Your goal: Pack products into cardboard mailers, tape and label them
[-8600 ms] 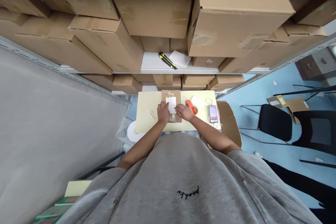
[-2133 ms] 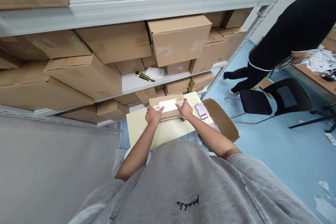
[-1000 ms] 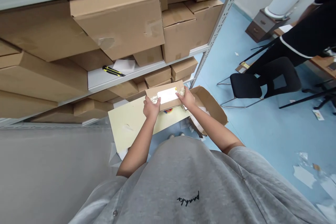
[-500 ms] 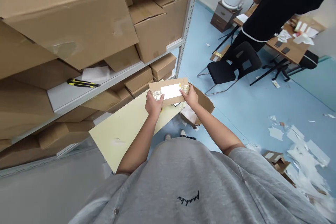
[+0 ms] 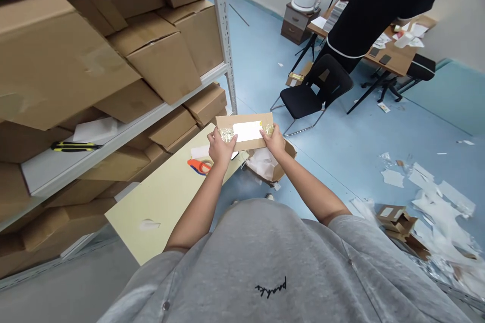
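The box (image 5: 246,145) is held up off the table (image 5: 162,192): left hand (image 5: 222,148) clamped on one end, right hand (image 5: 275,141) on the other, thumbs on the top face. White label (image 5: 247,131) and tape (image 5: 226,135) face up. View has swung further right in the last half second; grip unchanged. From here the box lines up over the table's end and the carton (image 5: 291,153); can't tell the height gap. Dispenser (image 5: 197,165) now shows, lying on the table just beside the left hand. My read: taping's done, box is being carried, no hand free. Knife (image 5: 74,147) sits unused on the shelf (image 5: 49,170). Farther out: chair (image 5: 297,102), then a co-worker (image 5: 371,10) by the desk (image 5: 400,63).
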